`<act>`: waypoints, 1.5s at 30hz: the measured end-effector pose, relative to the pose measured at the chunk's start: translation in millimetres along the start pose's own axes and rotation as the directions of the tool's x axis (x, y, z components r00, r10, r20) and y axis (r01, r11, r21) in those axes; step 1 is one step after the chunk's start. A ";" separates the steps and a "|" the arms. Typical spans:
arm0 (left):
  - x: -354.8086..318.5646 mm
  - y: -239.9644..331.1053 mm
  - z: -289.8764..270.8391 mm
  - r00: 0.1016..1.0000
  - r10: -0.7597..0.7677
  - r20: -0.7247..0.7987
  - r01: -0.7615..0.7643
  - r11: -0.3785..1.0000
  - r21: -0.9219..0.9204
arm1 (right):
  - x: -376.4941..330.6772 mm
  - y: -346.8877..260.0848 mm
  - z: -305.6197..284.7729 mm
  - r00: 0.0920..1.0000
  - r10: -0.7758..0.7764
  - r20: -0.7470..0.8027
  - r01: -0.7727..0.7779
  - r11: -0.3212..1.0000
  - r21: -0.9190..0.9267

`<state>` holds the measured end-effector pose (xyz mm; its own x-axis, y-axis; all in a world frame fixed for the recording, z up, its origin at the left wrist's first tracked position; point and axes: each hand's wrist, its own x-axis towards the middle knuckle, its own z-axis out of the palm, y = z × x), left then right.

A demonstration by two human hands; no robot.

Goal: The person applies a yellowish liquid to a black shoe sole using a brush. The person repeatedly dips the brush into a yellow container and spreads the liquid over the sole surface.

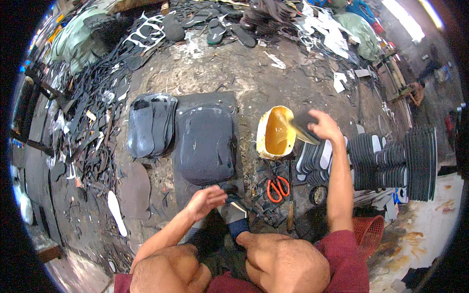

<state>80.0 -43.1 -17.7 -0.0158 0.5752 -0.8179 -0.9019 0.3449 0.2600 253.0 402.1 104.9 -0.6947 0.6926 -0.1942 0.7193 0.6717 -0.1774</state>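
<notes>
My right hand [325,128] is closed round what looks like a glue brush [305,133], dark at the hand and yellowish along its lower edge, blurred by motion. It is at the right rim of a cut-open pale plastic container [261,141] with amber glue [277,138] inside. My left hand [207,201] is empty, fingers stretched out, just below a rounded dark pad [206,146]. The pad lies on a dark flat sheet [238,105]. To its left sits a stack of dark sole-shaped pieces [152,126], with whitish marks on their surface.
Orange-handled scissors [278,189] lie below the container. Rows of dark and white soles [371,158] stand at right, near a red basket [371,232]. A white sole shape [116,212] lies at left. Rubber scraps [90,127] and sandals [216,31] cover the floor's edges.
</notes>
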 end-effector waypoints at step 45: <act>26.9 2.5 -52.6 0.405 0.774 0.487 -0.331 -0.372 0.867 | 68.0 -333.6 143.9 0.799 -0.556 0.228 0.591 0.796 -0.131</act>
<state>54.5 -65.8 -66.1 -0.4946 0.8608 0.1200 0.7149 0.3245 0.6193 -33.1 187.3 12.0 -0.9533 0.1205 -0.2769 0.1613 0.9784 -0.1292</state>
